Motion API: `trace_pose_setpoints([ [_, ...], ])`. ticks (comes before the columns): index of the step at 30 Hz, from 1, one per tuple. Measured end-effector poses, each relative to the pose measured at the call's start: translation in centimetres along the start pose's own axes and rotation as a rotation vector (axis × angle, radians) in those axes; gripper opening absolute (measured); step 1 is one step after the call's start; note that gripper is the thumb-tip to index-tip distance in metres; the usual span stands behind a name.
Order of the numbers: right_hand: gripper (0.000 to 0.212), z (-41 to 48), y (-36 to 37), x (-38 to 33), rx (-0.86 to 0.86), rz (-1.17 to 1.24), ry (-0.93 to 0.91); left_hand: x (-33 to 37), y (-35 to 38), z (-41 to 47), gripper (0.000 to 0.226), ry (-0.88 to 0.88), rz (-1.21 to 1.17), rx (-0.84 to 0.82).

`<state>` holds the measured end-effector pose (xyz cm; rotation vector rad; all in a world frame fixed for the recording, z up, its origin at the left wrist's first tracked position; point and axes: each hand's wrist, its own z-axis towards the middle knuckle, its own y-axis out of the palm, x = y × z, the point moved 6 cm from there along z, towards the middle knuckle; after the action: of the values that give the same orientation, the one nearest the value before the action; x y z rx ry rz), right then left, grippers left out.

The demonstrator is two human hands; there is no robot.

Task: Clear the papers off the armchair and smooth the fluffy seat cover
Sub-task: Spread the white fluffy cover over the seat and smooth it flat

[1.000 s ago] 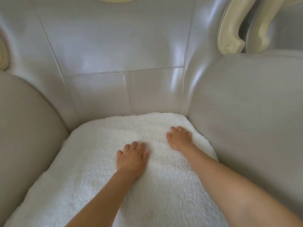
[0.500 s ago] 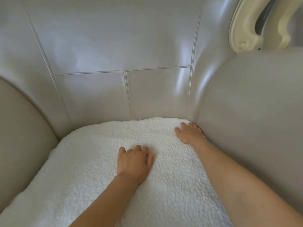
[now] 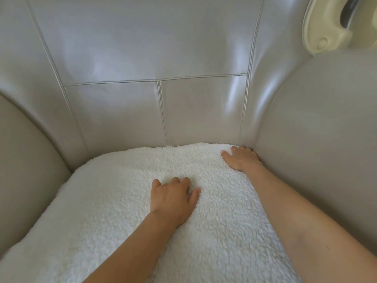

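L armrest (image 3: pixel 24 160) of the armchair curves along the left edge; grey leather backrest (image 3: pixel 142 48) w/ stitched panels fills the far side. The fluffy seat cover (image 3: pixel 122 201), white fleece, lies on the seat between both armrests, far edge against the backrest.

Left hand (image 3: pixel 173 199) sits palm down near the cover's middle, forearm coming in from the near edge. Fingers bent a bit, tips sunk in the pile, thumb spread to the right; it presses and clasps nothing.

Right hand (image 3: pixel 240 160) lies flat on the cover's far-right corner, fingers loose and spread, tips at the crease where backrest meets R armrest (image 3: pixel 316 129); nothing held. Its forearm runs along the cover's right edge.

Cream carved frame piece (image 3: pixel 322 33) shows at far right.
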<state>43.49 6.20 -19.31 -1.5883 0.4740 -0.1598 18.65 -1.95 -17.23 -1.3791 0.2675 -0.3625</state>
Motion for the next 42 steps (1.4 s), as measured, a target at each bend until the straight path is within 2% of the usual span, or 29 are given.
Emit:
trace_pose_setpoints([
  [5, 0.083, 1.5, -0.1, 0.0, -0.009, -0.012, 0.045, -0.3, 0.4, 0.2, 0.044, -0.003, -0.038, 0.002],
  [10, 0.084, 2.7, 0.3, -0.3, 0.012, -0.156, 0.12, -0.5, 0.5, 0.1, 0.045, -0.005, -0.068, 0.001],
  [12, 0.074, 2.3, -0.1, -1.4, 0.068, -0.284, 0.154, -0.4, 0.6, 0.2, 0.046, -0.007, -0.069, -0.012],
  [14, 0.054, 1.9, -0.4, -3.3, 0.187, -0.356, 0.067, -0.5, 0.7, 0.1, 0.047, -0.005, -0.065, -0.027],
  [16, 0.035, 1.9, -0.5, -4.8, 0.287, -0.203, -0.062, -0.5, 0.6, 0.0, 0.047, -0.004, -0.067, -0.039],
  [17, 0.033, 2.0, -0.3, -5.0, 0.285, -0.123, -0.101, -0.4, 0.6, 0.0, 0.047, -0.004, -0.072, -0.049],
  [20, 0.057, 1.1, 0.6, -5.0, 0.075, 0.049, -0.116, -0.4, 0.7, -0.3, 0.052, -0.005, -0.082, -0.086],
  [23, 0.07, -1.1, 1.3, -5.5, -0.046, -0.031, -0.143, -0.5, 0.7, -1.0, 0.058, 0.001, -0.068, -0.124],
  [27, 0.067, -5.6, 0.9, -4.1, -0.081, -0.034, -0.107, -0.7, -0.1, -3.5, 0.065, 0.014, -0.055, -0.178],
  [34, 0.069, -13.0, 0.7, -1.0, -0.122, -0.065, -0.091, 0.2, -0.7, -9.0, 0.07, -0.017, -0.086, -0.412],
  [42, 0.065, -18.6, 0.5, 0.5, -0.132, -0.035, -0.105, 0.7, -1.6, -13.0, 0.069, -0.027, -0.052, -0.465],
])
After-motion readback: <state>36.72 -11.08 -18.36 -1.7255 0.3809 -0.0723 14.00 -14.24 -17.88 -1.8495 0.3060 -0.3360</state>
